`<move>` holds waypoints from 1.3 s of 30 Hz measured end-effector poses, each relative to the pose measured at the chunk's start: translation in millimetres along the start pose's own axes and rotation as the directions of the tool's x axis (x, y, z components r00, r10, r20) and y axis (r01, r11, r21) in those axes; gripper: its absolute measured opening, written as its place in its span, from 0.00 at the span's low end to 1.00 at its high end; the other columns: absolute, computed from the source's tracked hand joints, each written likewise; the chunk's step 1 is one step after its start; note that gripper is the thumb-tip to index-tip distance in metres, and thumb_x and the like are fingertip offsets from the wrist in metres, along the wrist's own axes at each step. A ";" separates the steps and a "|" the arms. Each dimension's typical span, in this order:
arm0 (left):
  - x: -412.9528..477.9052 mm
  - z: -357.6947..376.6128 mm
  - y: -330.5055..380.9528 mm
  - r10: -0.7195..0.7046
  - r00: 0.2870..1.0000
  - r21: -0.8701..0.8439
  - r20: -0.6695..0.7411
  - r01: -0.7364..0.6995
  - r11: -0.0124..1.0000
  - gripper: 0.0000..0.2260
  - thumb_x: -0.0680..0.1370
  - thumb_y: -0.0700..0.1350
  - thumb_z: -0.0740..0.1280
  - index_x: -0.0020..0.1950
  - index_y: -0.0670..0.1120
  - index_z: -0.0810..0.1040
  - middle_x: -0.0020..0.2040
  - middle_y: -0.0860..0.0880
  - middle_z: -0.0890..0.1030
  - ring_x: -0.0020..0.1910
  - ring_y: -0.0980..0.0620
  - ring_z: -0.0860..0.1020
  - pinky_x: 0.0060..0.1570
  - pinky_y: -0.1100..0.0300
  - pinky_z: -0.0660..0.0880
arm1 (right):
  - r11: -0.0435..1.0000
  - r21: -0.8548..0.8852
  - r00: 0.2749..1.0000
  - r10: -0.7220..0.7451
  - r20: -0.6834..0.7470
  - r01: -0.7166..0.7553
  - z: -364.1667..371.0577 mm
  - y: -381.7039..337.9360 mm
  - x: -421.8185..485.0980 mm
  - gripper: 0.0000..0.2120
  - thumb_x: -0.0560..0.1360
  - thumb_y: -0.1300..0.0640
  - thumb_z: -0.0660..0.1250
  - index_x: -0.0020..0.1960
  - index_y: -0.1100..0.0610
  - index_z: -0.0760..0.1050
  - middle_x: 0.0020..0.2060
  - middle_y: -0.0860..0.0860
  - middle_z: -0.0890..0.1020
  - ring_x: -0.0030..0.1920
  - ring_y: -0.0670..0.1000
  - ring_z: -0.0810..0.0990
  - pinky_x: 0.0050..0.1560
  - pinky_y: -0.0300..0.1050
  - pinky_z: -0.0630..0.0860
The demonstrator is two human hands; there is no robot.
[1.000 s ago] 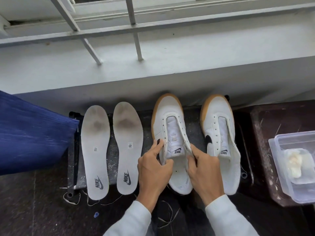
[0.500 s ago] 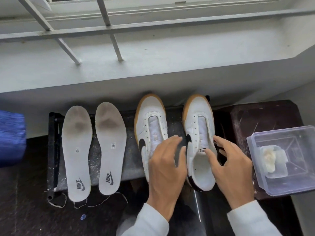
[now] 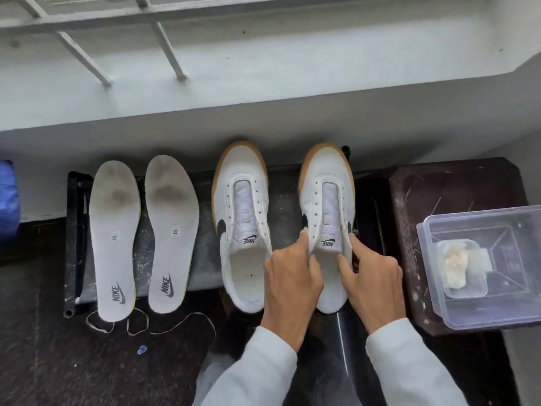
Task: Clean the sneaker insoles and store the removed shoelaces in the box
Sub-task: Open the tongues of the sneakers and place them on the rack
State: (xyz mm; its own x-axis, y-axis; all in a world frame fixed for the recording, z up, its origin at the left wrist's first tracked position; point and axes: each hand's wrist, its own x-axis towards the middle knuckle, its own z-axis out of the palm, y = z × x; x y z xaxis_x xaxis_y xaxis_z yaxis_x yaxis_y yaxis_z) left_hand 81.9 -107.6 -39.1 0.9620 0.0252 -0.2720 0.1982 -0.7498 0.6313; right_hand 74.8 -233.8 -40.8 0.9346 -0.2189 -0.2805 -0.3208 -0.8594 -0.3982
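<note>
Two white sneakers without laces stand side by side on a low dark bench. My left hand pinches the left collar edge of the right sneaker; my right hand grips its right collar edge. The left sneaker stands untouched beside them. Two grey-white insoles, a left insole and a right insole, lie flat at the bench's left end, both soiled at the toe. A clear plastic box at the right holds a whitish bundle. A thin lace or string trails on the floor under the insoles.
The box sits on a dark brown stool. A white ledge with window bars runs along the back. Blue fabric shows at the far left. A small blue item lies on the dark floor.
Both hands left the left sneaker, moved right and closed on the right sneaker's collar. The view panned right, bringing the box further in.
</note>
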 end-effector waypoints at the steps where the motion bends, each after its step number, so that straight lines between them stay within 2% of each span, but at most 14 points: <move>1: 0.0 0.9 0.3 -0.015 1.000 -0.010 -0.026 0.015 1.000 0.05 0.74 0.38 0.68 0.49 0.43 0.82 0.25 0.49 0.71 0.26 0.45 0.73 0.29 0.59 0.68 | 1.000 0.008 1.000 -0.008 -0.017 0.009 1.3 0.7 -0.7 0.16 0.76 0.57 0.69 0.64 0.53 0.78 0.23 0.48 0.72 0.23 0.48 0.68 0.32 0.45 0.74; 3: 0.9 2.3 -0.1 -0.048 0.996 -0.035 -0.071 0.046 0.998 0.06 0.72 0.36 0.67 0.37 0.45 0.74 0.23 0.51 0.60 0.23 0.47 0.62 0.26 0.62 0.59 | 0.999 0.043 0.999 -0.005 -0.040 0.007 2.2 2.2 -2.9 0.18 0.77 0.60 0.69 0.66 0.55 0.78 0.21 0.48 0.69 0.21 0.45 0.63 0.31 0.43 0.71; 5: -0.9 7.2 -3.0 -0.078 0.993 -0.068 -0.089 0.072 0.995 0.06 0.71 0.36 0.67 0.36 0.43 0.73 0.23 0.50 0.59 0.25 0.47 0.58 0.26 0.60 0.59 | 0.997 0.073 0.999 0.002 -0.052 0.002 1.7 4.0 -4.1 0.18 0.76 0.62 0.69 0.66 0.55 0.78 0.21 0.47 0.67 0.20 0.44 0.62 0.31 0.42 0.68; 8: -7.9 10.8 -3.6 -0.099 0.989 -0.093 -0.113 0.089 0.992 0.05 0.72 0.37 0.66 0.43 0.44 0.82 0.23 0.49 0.61 0.26 0.48 0.60 0.30 0.54 0.67 | 0.993 0.119 0.999 -0.013 -0.050 0.019 -0.3 5.4 -2.2 0.20 0.77 0.64 0.68 0.67 0.54 0.78 0.20 0.46 0.67 0.20 0.44 0.62 0.30 0.40 0.67; 11: -12.3 10.5 -2.4 -0.118 0.983 -0.111 -0.141 0.103 0.988 0.04 0.73 0.38 0.66 0.43 0.43 0.81 0.24 0.44 0.64 0.26 0.47 0.60 0.30 0.52 0.67 | 0.986 0.153 0.998 -0.055 -0.041 0.060 0.4 5.7 2.9 0.20 0.77 0.65 0.67 0.67 0.53 0.77 0.21 0.49 0.73 0.20 0.44 0.65 0.29 0.41 0.68; 14: -9.7 9.7 -3.1 -0.140 0.977 -0.111 -0.158 0.123 0.986 0.06 0.74 0.38 0.66 0.46 0.44 0.82 0.24 0.47 0.63 0.25 0.46 0.61 0.31 0.54 0.65 | 0.981 0.169 0.995 -0.092 -0.035 0.096 1.7 4.6 7.0 0.20 0.77 0.65 0.67 0.68 0.53 0.77 0.22 0.51 0.76 0.21 0.45 0.68 0.28 0.42 0.70; 17: -5.8 7.8 -1.3 -0.149 0.974 -0.093 -0.170 0.134 0.987 0.10 0.75 0.39 0.66 0.54 0.44 0.84 0.24 0.50 0.62 0.23 0.51 0.60 0.32 0.60 0.60 | 0.978 0.182 0.995 -0.097 -0.031 0.101 2.9 4.0 10.4 0.19 0.78 0.64 0.68 0.68 0.53 0.77 0.22 0.49 0.74 0.20 0.44 0.67 0.27 0.30 0.64; 25: -1.3 8.2 -5.7 -0.125 0.982 -0.054 -0.141 0.118 0.992 0.10 0.76 0.38 0.65 0.54 0.42 0.83 0.24 0.51 0.60 0.22 0.51 0.59 0.32 0.59 0.60 | 0.973 0.211 0.995 -0.095 -0.013 0.095 6.7 1.3 12.2 0.17 0.78 0.65 0.67 0.66 0.57 0.78 0.21 0.46 0.70 0.19 0.42 0.64 0.24 0.28 0.64; 29: -3.1 12.9 -4.8 -0.106 0.978 -0.034 -0.178 0.101 0.994 0.09 0.77 0.37 0.66 0.55 0.38 0.81 0.24 0.54 0.59 0.23 0.53 0.59 0.31 0.59 0.61 | 0.978 0.178 0.994 -0.104 -0.019 0.106 7.7 3.6 12.2 0.17 0.78 0.62 0.67 0.66 0.55 0.78 0.24 0.43 0.71 0.21 0.42 0.67 0.28 0.25 0.61; 31: -6.8 13.3 -2.3 -0.084 0.979 -0.034 -0.185 0.079 0.996 0.14 0.78 0.37 0.67 0.64 0.38 0.80 0.26 0.52 0.70 0.24 0.52 0.68 0.30 0.56 0.68 | 0.974 0.183 0.991 -0.128 -0.027 0.131 7.1 5.2 10.5 0.17 0.78 0.60 0.67 0.67 0.56 0.77 0.29 0.43 0.75 0.26 0.39 0.72 0.32 0.24 0.67; 33: -15.7 16.9 -2.3 -0.038 0.980 -0.018 -0.194 0.035 0.999 0.19 0.79 0.39 0.69 0.70 0.38 0.76 0.42 0.43 0.85 0.37 0.45 0.83 0.38 0.53 0.79 | 0.968 0.202 0.989 -0.149 -0.007 0.148 6.1 10.2 7.5 0.19 0.79 0.58 0.67 0.69 0.56 0.74 0.46 0.49 0.83 0.44 0.45 0.82 0.48 0.26 0.72; 35: -31.7 20.1 -0.1 -0.008 0.974 0.007 -0.228 0.010 1.000 0.21 0.80 0.41 0.69 0.73 0.39 0.73 0.62 0.40 0.83 0.58 0.44 0.84 0.56 0.57 0.79 | 0.965 0.191 0.982 -0.189 0.020 0.181 3.0 15.3 -0.4 0.22 0.80 0.56 0.66 0.72 0.57 0.69 0.65 0.53 0.78 0.69 0.51 0.74 0.67 0.40 0.70; 37: -52.6 22.4 2.5 0.042 0.965 0.011 -0.257 -0.040 0.999 0.22 0.81 0.43 0.65 0.75 0.39 0.71 0.71 0.42 0.77 0.69 0.48 0.77 0.67 0.65 0.69 | 0.959 0.132 0.967 -0.254 0.004 0.251 -0.4 18.7 -12.0 0.24 0.81 0.55 0.64 0.75 0.58 0.66 0.73 0.54 0.71 0.77 0.53 0.62 0.72 0.45 0.66; 39: -78.4 27.2 1.1 0.115 0.955 0.026 -0.273 -0.112 0.993 0.23 0.80 0.44 0.63 0.75 0.40 0.70 0.73 0.44 0.75 0.73 0.50 0.74 0.73 0.65 0.65 | 0.939 0.044 0.940 -0.342 -0.024 0.342 -2.9 22.3 -27.8 0.25 0.82 0.53 0.62 0.76 0.59 0.64 0.76 0.56 0.66 0.79 0.55 0.56 0.73 0.51 0.67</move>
State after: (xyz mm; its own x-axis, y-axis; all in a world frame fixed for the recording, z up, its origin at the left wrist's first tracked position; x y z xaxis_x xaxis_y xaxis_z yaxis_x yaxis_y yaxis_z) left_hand 1.6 -128.4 -36.8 0.9929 0.1181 0.0111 0.0838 -0.7649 0.6387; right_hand 42.1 -248.2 -39.3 0.9913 0.0768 -0.1066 0.0121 -0.8613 -0.5079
